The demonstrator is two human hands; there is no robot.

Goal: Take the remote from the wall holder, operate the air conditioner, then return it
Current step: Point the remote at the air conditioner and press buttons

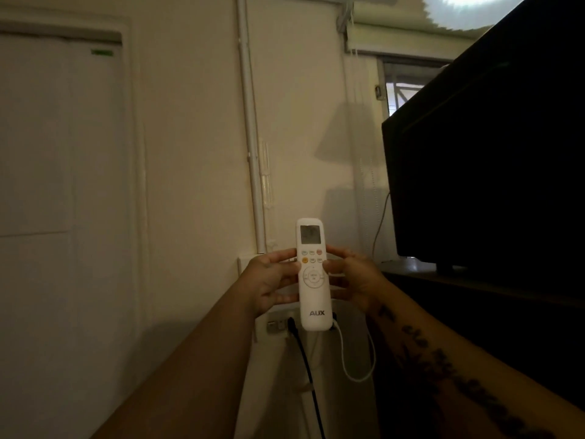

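White plastic fills my grip at the lower centre of the frame: the remote (313, 275) stands upright between both my hands, its small grey screen at the top, coloured buttons below it, a round pad in the middle and the letters AUX near the bottom. My left hand (272, 280) wraps it from the left, fingers curled behind and the thumb lying against its left edge beside the orange button. My right hand (354, 280) closes on it from the right, the thumb resting on the face near the round pad. Both forearms run up from the bottom corners of the frame, the right one marked with dark tattoo lettering.

Just behind and below the remote, a wall socket (278, 324) peeks out, partly hidden by my left hand. A black cable (307, 369) drops from it toward the bottom edge, and a white cable (357, 365) loops down to its right. Whether a holder sits on the wall behind the remote I cannot tell; my hands cover that spot.

At right, a dark television (484, 169) on a dark shelf (474, 283) blocks much of that side. Farther back, a white pipe (251, 137) climbs the cream wall at centre, a pale door (63, 153) takes the left, and a window (402, 87) shows at upper right.
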